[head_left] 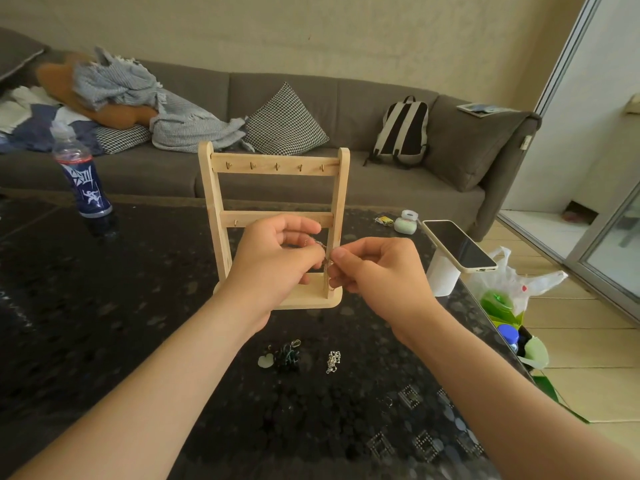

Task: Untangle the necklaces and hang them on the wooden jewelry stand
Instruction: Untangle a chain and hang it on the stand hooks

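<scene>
- Currently left grip (277, 254) and right grip (367, 271) pinch one silver necklace (321, 244)
- Tugging may tighten knots or knock the wooden jewelry stand (214, 188) just behind

A single camera sits on the person's head, looking forward and down over the dark table (104, 306) toward the grey sofa (166, 174) by the far wall. It is close in: the left hand (273, 258) and right hand (377, 271) fill mid-frame, and the thin necklace (321, 244) pinched between them is just readable. The wide lens slants the door frame (561, 55) at right.
</scene>
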